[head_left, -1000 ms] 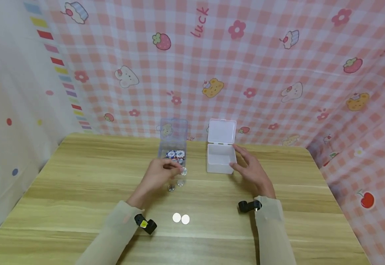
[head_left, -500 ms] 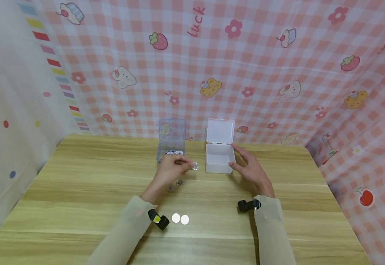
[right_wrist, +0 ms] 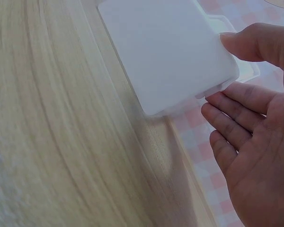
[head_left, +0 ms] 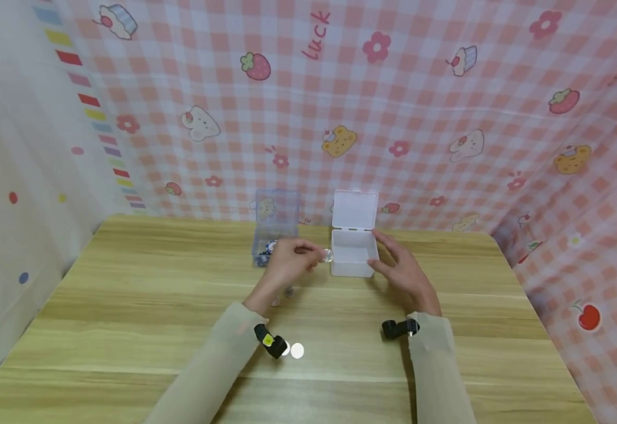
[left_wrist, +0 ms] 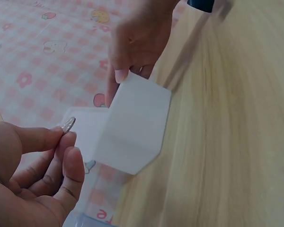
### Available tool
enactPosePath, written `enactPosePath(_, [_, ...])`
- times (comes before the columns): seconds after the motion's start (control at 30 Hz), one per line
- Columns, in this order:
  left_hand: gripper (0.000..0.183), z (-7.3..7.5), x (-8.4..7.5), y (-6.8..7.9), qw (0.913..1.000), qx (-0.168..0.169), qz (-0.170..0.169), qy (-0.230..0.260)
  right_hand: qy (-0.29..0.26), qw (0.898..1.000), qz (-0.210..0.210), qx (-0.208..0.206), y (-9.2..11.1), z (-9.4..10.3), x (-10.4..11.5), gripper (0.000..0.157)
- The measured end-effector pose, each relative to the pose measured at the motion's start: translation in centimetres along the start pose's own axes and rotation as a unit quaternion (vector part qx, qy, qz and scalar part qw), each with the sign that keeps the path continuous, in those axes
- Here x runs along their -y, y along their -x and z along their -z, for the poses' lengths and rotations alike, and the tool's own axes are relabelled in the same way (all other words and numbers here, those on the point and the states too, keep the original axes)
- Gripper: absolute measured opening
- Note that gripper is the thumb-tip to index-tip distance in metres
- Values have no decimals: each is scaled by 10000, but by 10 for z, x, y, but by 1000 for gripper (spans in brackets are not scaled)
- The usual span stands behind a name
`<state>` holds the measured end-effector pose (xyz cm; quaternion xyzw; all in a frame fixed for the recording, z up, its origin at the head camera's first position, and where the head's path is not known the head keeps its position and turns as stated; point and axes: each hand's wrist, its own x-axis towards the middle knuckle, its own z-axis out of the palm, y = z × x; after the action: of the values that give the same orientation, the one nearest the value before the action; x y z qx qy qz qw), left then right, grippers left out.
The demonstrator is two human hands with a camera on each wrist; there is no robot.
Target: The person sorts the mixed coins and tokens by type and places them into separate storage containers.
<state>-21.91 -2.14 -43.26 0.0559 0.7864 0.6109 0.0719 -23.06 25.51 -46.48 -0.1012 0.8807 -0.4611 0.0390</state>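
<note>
My left hand point(head_left: 290, 260) pinches a shiny silver coin point(left_wrist: 68, 125) between thumb and fingertips. In the head view the coin is at the left rim of the white box point(head_left: 352, 270), whose lid stands up at the back. My right hand point(head_left: 401, 272) grips the box at its right side, thumb on the front and fingers along the side. In the right wrist view several of its fingers point(right_wrist: 229, 118) lie extended below the box corner. To the left stands a clear lidded box point(head_left: 277, 206) holding poker chips point(head_left: 263, 258), partly hidden by my left hand.
Two more coins lie below my left hand, one coin point(head_left: 289, 292) partly covered. Nearer the front are two bright white round spots point(head_left: 297, 351), one partly behind the wrist camera. A checked cloth point(head_left: 419, 88) hangs behind the wooden table point(head_left: 128, 306).
My left hand has carried the coin rightwards from in front of the clear box to the white box's left rim. My right hand keeps its place on the white box.
</note>
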Motion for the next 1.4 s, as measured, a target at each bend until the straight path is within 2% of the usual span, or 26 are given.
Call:
enactPosePath(0.2, [8,-7,-6,-7,9998,-42,67,197,-95,9999,-71,-30,-1,-1,-1,69])
enactPosePath(0.43, [9,-15,-9,-18,9997,11,189,146,-125,9998,-166,-15,-2,-2,0,68])
enactPosePath(0.77, [11,-22,-17,-33,10000,-40,-6,-89,-88,9999,-100,26,-3,2,2,66])
enactPosePath(1.0, [10,-28,-18,-38,9997,-101,199,76,-304,9994,-80,137,5,7,24,66])
enactPosePath(1.23, [9,-32,-18,-40,9997,-92,224,-12,-197,9998,-54,10,-1,0,-1,68])
enactPosePath(1.4, [8,-34,-18,-40,9996,-183,184,-127,-237,9996,-125,-93,-1,-1,-3,66])
